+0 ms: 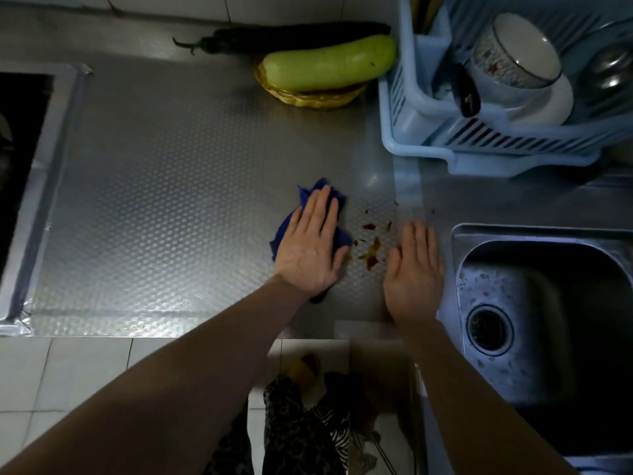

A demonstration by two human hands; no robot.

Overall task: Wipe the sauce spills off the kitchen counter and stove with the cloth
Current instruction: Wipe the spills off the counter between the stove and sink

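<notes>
The left hand (310, 245) presses flat-fingered on the blue cloth (337, 234) just left of the sauce spills (371, 250), the right hand (414, 265) seemingly resting open on the surface (171, 200); next, sweep right.

1. My blue cloth (310, 231) lies bunched up and flat on the shiny counter (164, 200).
2. Red-brown sauce spills (371, 246) sit in small blobs just right of the cloth.
3. The dark stove (20, 159) is far left.

Blue cloth (310, 234), reddish-brown sauce spills (371, 250), dimple-patterned silver counter (171, 200), pale-blue rack (479, 145)
</notes>
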